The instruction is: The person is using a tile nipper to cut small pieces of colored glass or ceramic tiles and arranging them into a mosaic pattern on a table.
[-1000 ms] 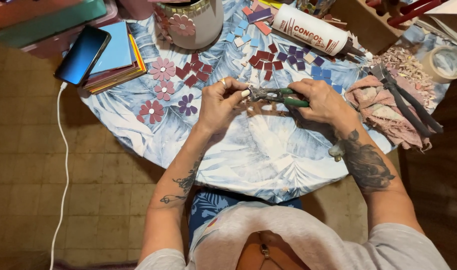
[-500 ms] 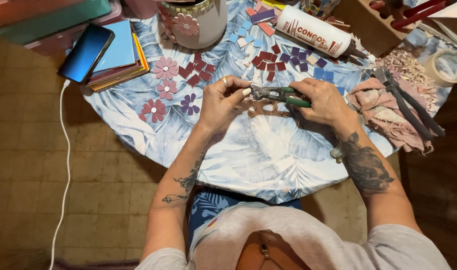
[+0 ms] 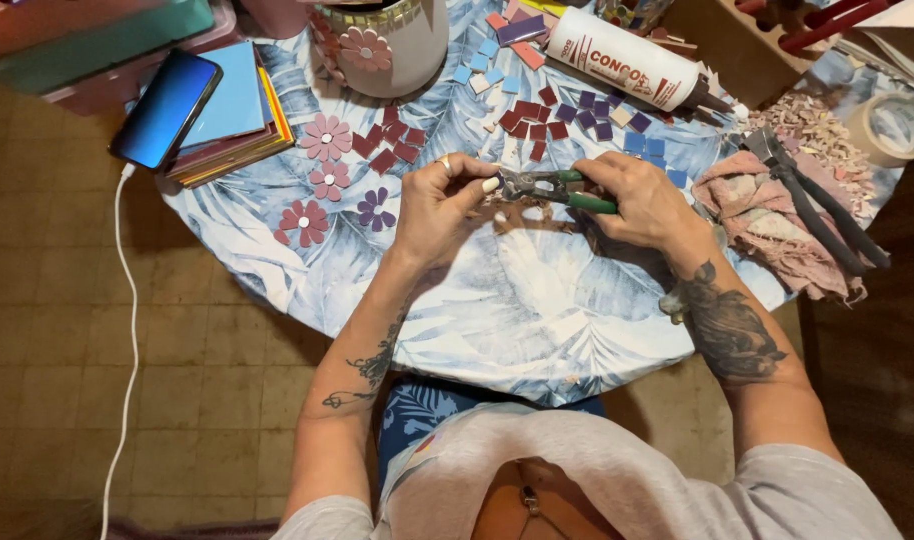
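Head view: a seated person works over a round worktop [image 3: 537, 330] covered with a blue-and-white leaf-print cloth.
Right hand: the right hand [image 3: 645, 200] is closed around the green-handled nippers [image 3: 552, 186], jaws pointing toward the left hand.
Left hand: the left hand [image 3: 439, 205] is pinched shut, thumb and fingers meeting at the nipper jaws; the piece between them is too small to identify, probably a tile fragment.
Position of work: nippers and both hands are held just above the middle of the worktop, with brownish chips [image 3: 507, 212] lying on the cloth below.
Nearby, left: finished tile flowers [image 3: 327, 137] and loose dark red tiles [image 3: 392, 148] lie near the left hand; a phone [image 3: 167, 108] on a white cable rests on a stack of coloured books [image 3: 239, 120] at the edge.
Nearby, far side: a white pot with a flower motif [image 3: 387, 45], purple and blue tiles [image 3: 602, 115], and a white glue bottle [image 3: 632, 60] on its side.
Nearby, right: black-handled pliers [image 3: 807, 200] on a pink cloth [image 3: 767, 215], and a tape roll [image 3: 892, 125].
Risk, fingers: fingertips sit right at the jaws; a squeeze with poor alignment could nip skin.
Risk, shards: a cut piece could fly off or fall to the floor, since nothing catches it.
Risk, phone: it overhangs the book stack near the rim; a tug on the cable could pull it off.
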